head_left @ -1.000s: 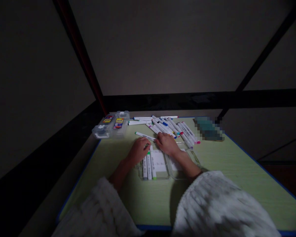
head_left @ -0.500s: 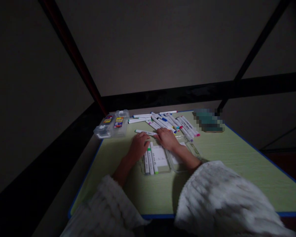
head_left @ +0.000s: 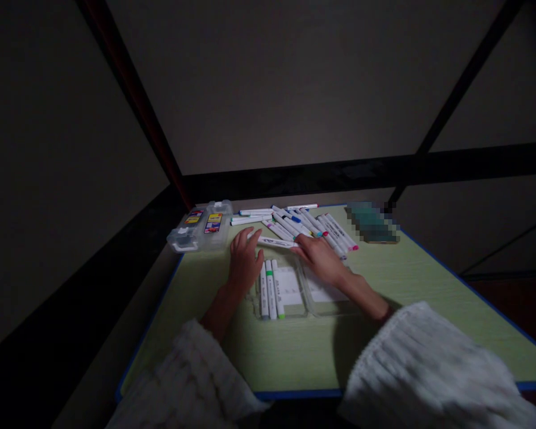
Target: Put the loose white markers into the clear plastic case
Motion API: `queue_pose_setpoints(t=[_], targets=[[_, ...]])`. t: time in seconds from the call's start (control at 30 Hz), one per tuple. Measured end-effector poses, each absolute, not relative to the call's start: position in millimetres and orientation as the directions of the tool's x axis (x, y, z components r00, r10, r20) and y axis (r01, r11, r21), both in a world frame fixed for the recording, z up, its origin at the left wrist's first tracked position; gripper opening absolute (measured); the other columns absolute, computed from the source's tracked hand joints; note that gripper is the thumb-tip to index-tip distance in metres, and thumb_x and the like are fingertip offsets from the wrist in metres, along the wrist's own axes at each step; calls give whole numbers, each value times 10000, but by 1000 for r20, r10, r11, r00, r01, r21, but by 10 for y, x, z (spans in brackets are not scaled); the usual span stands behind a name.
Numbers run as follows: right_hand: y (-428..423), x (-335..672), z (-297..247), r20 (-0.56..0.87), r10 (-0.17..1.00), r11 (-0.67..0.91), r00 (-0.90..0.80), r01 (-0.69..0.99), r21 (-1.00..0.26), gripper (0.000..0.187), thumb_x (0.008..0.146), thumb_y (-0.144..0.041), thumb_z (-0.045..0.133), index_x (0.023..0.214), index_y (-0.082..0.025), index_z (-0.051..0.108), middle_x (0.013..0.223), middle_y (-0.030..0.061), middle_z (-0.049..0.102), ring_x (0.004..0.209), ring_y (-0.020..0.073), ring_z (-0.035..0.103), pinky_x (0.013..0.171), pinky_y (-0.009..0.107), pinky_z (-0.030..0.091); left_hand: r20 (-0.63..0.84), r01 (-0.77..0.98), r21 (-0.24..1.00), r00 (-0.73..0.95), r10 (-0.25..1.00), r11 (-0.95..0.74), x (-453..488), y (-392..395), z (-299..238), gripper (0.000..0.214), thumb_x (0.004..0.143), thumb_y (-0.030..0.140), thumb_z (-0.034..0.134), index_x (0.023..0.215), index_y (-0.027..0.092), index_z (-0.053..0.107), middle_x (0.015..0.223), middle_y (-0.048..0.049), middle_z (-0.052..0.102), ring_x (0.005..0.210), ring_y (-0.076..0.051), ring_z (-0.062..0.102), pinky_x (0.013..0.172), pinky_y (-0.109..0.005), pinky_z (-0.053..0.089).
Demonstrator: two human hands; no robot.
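Note:
My right hand (head_left: 320, 260) pinches one end of a white marker (head_left: 276, 242) and holds it level just above the open clear case (head_left: 295, 310). My left hand (head_left: 243, 262) is beside the case's left edge with fingers spread, its fingertips near the marker's other end. Three markers (head_left: 270, 289) lie side by side in the left half of the case, one with a green cap. A heap of several white markers with coloured caps (head_left: 310, 226) lies behind my hands.
A closed clear plastic box (head_left: 201, 229) with coloured stickers stands at the green table's (head_left: 411, 298) back left corner. A dark teal object (head_left: 372, 221) lies at the back right. Black bars and a dark wall rise behind the table.
My right hand has taken hold of a marker and drawn back to the right. My left hand has opened and lifted toward the marker's far end. The camera shifted slightly.

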State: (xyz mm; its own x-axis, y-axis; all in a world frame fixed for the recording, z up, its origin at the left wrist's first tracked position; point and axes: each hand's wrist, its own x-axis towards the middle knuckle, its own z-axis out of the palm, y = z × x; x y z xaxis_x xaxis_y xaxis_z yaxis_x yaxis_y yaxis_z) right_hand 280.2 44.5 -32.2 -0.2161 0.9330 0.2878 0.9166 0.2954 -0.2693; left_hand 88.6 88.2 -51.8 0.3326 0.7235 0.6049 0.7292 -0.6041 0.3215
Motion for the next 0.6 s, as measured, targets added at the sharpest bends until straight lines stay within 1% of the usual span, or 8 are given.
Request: queue_pose_setpoints(t=[0.07, 0.13, 0.23, 0.33, 0.4, 0.5, 0.6], targets=[[423, 2892, -370, 323, 925, 319, -202, 875, -364, 254, 908, -323, 334, 900, -146, 516, 832, 75, 625, 749, 184, 556, 655, 257, 336, 596, 707, 338, 350, 723, -621, 887, 894, -535, 461, 720, 71, 495, 1171, 162, 479, 1173, -103, 466, 1115, -234, 415, 971, -408, 335], [427, 2960, -418, 358, 918, 343, -173, 800, -492, 266, 896, -340, 347, 884, -145, 529, 798, 61, 616, 722, 174, 544, 646, 253, 348, 583, 675, 344, 392, 712, -653, 890, 906, -550, 442, 727, 55, 483, 1160, 144, 488, 1119, -93, 492, 1064, -207, 442, 950, -365, 363], [458, 3007, -462, 379, 919, 349, -108, 669, -656, 284, 859, -393, 394, 829, -156, 548, 710, 26, 586, 645, 156, 513, 589, 247, 352, 585, 646, 327, 435, 685, -690, 891, 923, -556, 364, 767, 82, 476, 1125, 135, 518, 1013, -74, 530, 974, -188, 466, 890, -330, 403], [496, 3005, -464, 391, 920, 333, 16, 491, -805, 296, 790, -454, 481, 763, -168, 550, 661, -3, 543, 562, 121, 459, 506, 227, 322, 590, 630, 316, 455, 667, -709, 886, 921, -537, 276, 815, 146, 469, 1079, 136, 549, 909, -60, 546, 890, -179, 488, 825, -319, 429], [526, 2996, -456, 362, 923, 304, 127, 332, -893, 301, 732, -475, 546, 740, -174, 535, 594, -31, 491, 492, 93, 400, 455, 212, 281, 579, 608, 301, 496, 647, -735, 889, 897, -513, 266, 836, 185, 461, 1085, 143, 545, 878, -53, 545, 868, -174, 499, 802, -311, 439], [573, 2987, -456, 294, 920, 283, 259, 82, -956, 306, 665, -458, 621, 751, -192, 496, 495, -78, 413, 431, 73, 345, 422, 198, 243, 554, 582, 245, 572, 605, -775, 913, 815, -465, 271, 854, 223, 447, 1102, 157, 534, 860, -51, 547, 831, -166, 517, 752, -291, 451], [608, 2982, -478, 226, 912, 278, 343, -110, -954, 334, 608, -417, 670, 772, -204, 470, 499, -90, 423, 434, 67, 368, 428, 192, 270, 541, 540, 161, 652, 532, -826, 965, 699, -425, 292, 860, 267, 442, 1120, 162, 526, 835, -56, 565, 793, -168, 528, 717, -294, 455]])
